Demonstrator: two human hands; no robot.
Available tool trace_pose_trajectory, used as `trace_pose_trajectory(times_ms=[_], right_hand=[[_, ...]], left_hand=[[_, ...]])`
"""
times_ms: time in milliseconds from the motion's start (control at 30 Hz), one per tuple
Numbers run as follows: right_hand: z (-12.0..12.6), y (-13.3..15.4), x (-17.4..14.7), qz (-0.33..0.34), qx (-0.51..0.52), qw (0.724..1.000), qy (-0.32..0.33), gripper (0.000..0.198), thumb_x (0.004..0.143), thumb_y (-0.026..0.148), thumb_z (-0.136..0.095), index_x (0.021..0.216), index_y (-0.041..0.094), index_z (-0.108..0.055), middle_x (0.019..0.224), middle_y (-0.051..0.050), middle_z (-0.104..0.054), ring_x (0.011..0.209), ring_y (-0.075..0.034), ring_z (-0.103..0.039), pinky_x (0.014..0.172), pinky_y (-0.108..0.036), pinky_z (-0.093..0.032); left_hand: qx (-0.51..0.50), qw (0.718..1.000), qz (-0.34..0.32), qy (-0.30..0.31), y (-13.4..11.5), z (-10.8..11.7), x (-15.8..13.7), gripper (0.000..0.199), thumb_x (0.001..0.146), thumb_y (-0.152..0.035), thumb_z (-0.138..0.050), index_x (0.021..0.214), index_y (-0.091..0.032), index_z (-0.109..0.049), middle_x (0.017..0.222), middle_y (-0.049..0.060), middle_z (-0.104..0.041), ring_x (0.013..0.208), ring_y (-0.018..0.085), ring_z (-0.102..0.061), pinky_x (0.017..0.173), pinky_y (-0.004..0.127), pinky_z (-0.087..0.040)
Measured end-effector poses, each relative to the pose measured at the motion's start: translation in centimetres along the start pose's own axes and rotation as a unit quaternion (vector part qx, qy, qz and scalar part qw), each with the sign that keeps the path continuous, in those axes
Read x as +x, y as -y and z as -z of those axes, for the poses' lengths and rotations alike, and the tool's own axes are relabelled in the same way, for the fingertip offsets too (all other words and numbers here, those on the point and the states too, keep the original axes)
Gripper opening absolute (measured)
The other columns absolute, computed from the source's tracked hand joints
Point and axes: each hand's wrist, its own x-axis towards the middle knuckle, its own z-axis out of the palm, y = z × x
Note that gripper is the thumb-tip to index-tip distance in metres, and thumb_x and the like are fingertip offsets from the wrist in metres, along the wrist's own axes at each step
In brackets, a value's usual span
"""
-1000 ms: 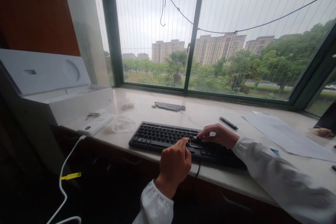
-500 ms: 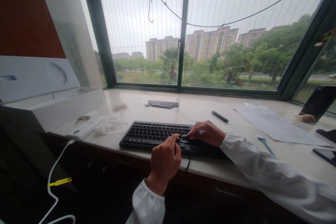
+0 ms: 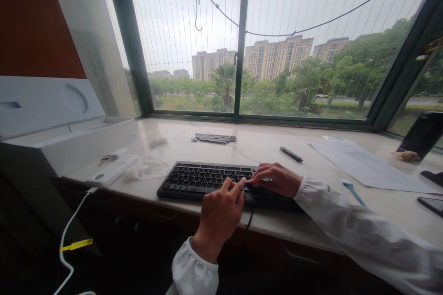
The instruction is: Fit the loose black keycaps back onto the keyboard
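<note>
The keyboard [image 3: 197, 179] lay along the near edge of the bench [image 3: 263, 134], its right part largely hidden by the hands and in shadow. The left hand [image 3: 221, 214] reached in from the near side, index finger extended to the keys, the other fingers curled. The right hand [image 3: 277, 179] came in from the right, thumb and fingertips drawn close together over the keyboard, just beside the left fingertips. Whether either hand gripped a small part could not be told.

Narrow grey pieces [image 3: 214, 138] lay in rows beyond the keyboard. A dark slim object [image 3: 291, 154] lay beyond the right hand; a blue tool [image 3: 353, 193] and printed paper [image 3: 367, 168] lay farther right. At left were crumpled clear plastic [image 3: 148, 168], a white device [image 3: 112, 171] and an open white box [image 3: 92, 140].
</note>
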Motion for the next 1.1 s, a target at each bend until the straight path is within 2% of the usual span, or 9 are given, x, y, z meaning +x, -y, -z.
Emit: trace_pose_trajectory(times_ms=[167, 500, 800, 900, 1100], right_hand=[[0.3, 0.5, 0.1, 0.003, -0.007, 1.0, 0.013, 0.033, 0.097, 0.039, -0.047, 0.099, 0.021, -0.074, 0.091, -0.01, -0.072, 0.083, -0.016, -0.066, 0.077, -0.028, -0.051], [0.9, 1.5, 0.1, 0.053, -0.066, 0.996, 0.033, 0.026, 0.096, 0.03, -0.048, 0.102, 0.022, -0.073, 0.097, -0.008, -0.074, 0.083, -0.016, -0.063, 0.078, -0.03, -0.048], [0.8, 1.1, 0.2, 0.055, -0.073, 0.995, 0.041, 0.028, 0.097, 0.027, -0.044, 0.096, 0.022, -0.072, 0.095, -0.007, -0.074, 0.082, -0.016, -0.062, 0.077, -0.029, -0.047], [0.7, 0.9, 0.0, 0.053, -0.075, 0.995, 0.038, 0.03, 0.098, 0.027, -0.043, 0.093, 0.021, -0.072, 0.092, -0.008, -0.074, 0.082, -0.016, -0.062, 0.076, -0.029, -0.048], [0.4, 0.7, -0.2, 0.091, -0.095, 0.991, 0.018, 0.029, 0.097, 0.02, -0.042, 0.1, 0.019, -0.071, 0.095, -0.009, -0.073, 0.082, -0.016, -0.06, 0.076, -0.03, -0.048]], left_hand=[[0.007, 1.0, -0.004, 0.015, 0.0, 0.0, 0.1, 0.036, 0.097, -0.039, -0.039, 0.129, -0.042, -0.055, 0.109, 0.001, -0.059, 0.07, 0.01, -0.063, 0.059, 0.022, -0.042], [0.027, 1.0, -0.014, 0.006, 0.2, -0.3, 0.2, 0.035, 0.097, -0.04, -0.04, 0.129, -0.042, -0.054, 0.109, -0.001, -0.06, 0.066, 0.01, -0.062, 0.056, 0.022, -0.041], [0.026, 0.999, -0.019, -0.001, 0.2, -0.2, 0.2, 0.035, 0.097, -0.038, -0.04, 0.129, -0.043, -0.054, 0.109, -0.002, -0.061, 0.065, 0.01, -0.062, 0.054, 0.022, -0.039], [0.032, 0.999, -0.022, -0.004, 0.1, -0.2, 0.2, 0.035, 0.097, -0.038, -0.041, 0.129, -0.044, -0.054, 0.108, -0.003, -0.061, 0.063, 0.009, -0.062, 0.051, 0.022, -0.037], [0.028, 0.999, -0.021, -0.009, 0.2, -0.3, 0.1, 0.035, 0.097, -0.037, -0.041, 0.129, -0.045, -0.054, 0.109, -0.004, -0.061, 0.063, 0.009, -0.062, 0.052, 0.023, -0.036]])
